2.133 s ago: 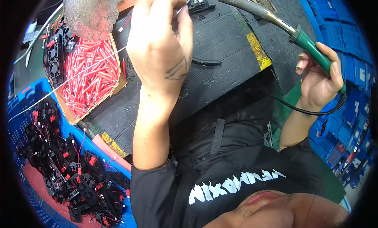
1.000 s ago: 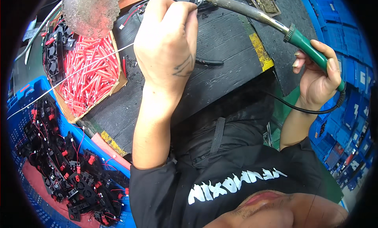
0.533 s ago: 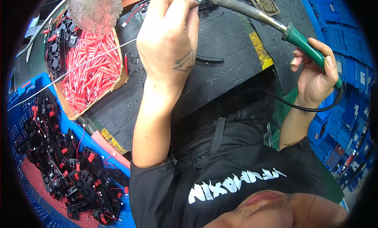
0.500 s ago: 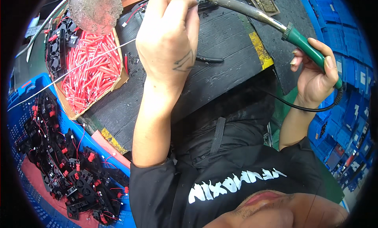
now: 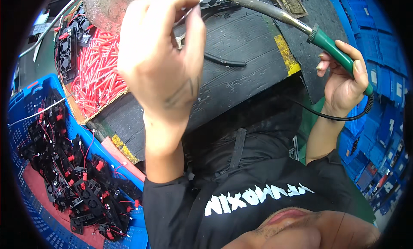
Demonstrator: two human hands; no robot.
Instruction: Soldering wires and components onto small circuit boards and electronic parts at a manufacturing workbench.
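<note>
My right hand [image 5: 346,79] is closed round the green handle of a soldering iron [image 5: 297,23]. The iron's tip rests at a small white-and-silver part on the edge of a black fan unit [image 5: 208,0] at the far side of the bench. My left hand [image 5: 161,55], just left of that fan, pinches a thin silvery solder wire [image 5: 189,13] between thumb and forefinger. The wire's end points up toward the fan; my hand hides part of its run. A black cable end [image 5: 223,61] lies on the bench beside my left hand.
A cardboard box [image 5: 81,118] holds many red tubes [image 5: 97,72]. Beside them stand more black fan units [image 5: 65,51]. A blue crate [image 5: 86,137] at left is heaped with black fan assemblies [image 5: 86,193]. A dirty metal tray [image 5: 290,3] sits far right, and blue bins [image 5: 383,98] line the right side.
My left hand has moved left and a little nearer with the solder wire, uncovering more of the fan unit. The soldering iron and my right hand have barely moved.
</note>
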